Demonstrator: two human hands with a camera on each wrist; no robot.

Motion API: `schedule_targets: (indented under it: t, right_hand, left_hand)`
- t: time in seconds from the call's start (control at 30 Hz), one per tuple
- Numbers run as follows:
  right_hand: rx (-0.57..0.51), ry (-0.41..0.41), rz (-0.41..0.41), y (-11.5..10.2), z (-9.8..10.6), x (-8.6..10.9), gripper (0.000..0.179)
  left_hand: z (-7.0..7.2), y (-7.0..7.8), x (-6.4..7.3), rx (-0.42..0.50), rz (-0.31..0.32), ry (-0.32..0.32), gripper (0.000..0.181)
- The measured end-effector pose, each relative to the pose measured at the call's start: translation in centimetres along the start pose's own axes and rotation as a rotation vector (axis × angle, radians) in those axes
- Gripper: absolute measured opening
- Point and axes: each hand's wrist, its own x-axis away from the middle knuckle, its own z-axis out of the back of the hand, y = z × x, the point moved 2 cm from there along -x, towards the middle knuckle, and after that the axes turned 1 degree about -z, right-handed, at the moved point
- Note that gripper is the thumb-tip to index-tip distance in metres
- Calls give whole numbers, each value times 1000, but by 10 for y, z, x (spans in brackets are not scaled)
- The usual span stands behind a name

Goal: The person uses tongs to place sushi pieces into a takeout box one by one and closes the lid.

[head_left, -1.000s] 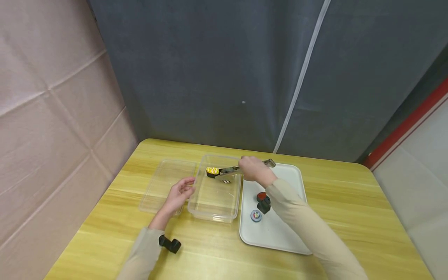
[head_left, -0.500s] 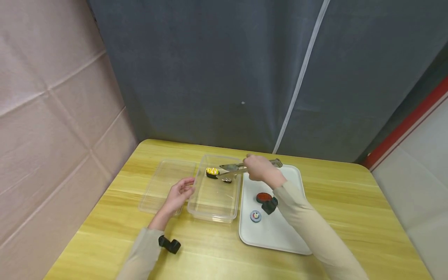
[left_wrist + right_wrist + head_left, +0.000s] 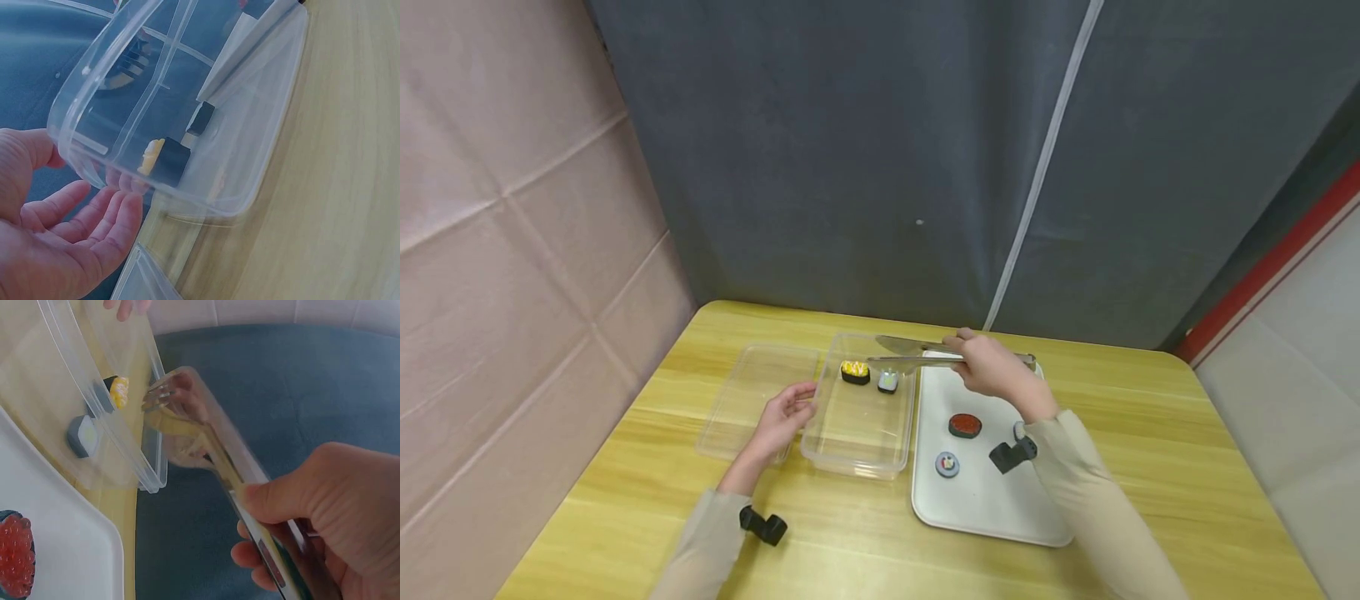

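Note:
My right hand (image 3: 996, 371) grips metal tongs (image 3: 231, 469), whose two arms are spread apart with nothing between them, above the far right of a clear plastic box (image 3: 856, 467). Inside that box, toward its far end, sit a toy sushi piece with yellow topping (image 3: 854, 372) and a smaller black-sided sushi piece with a pale top (image 3: 887, 383). My left hand (image 3: 784, 418) is at the box's left side, fingers loosely bent, thumb and fingertips at the outer wall in the left wrist view. Whether they press on it I cannot tell.
A white tray (image 3: 955, 512) stands right of the box. On it lie a red-topped sushi piece (image 3: 965, 425), a round sushi roll (image 3: 947, 464) and another piece (image 3: 1018, 430) half hidden by the right wrist. Left of the box lies a clear lid (image 3: 748, 392).
The tongs have opened and let go of the pale-topped sushi in the box. My right hand has moved right and slightly up with them. The left hand stays put.

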Motion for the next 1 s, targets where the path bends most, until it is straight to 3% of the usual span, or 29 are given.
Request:
schedule_targets:
  t: [0.23, 0.37, 0.47, 0.57, 1.0]
  right_hand:
    - [-60, 73, -12, 10, 5, 19, 35]
    - [-75, 101, -21, 16, 7, 31, 36]
    - [-89, 114, -38, 21, 7, 41, 37]
    - [-97, 119, -61, 25, 6, 52, 38]
    - [-79, 183, -128, 45, 5, 95, 42]
  left_hand:
    - [1, 1, 1, -2, 0, 11, 42]
    - [1, 12, 6, 9, 17, -9, 42]
    - [1, 11, 5, 10, 27, -11, 42]
    - [2, 0, 1, 7, 11, -4, 42]
    - [4, -2, 2, 16, 14, -17, 43]
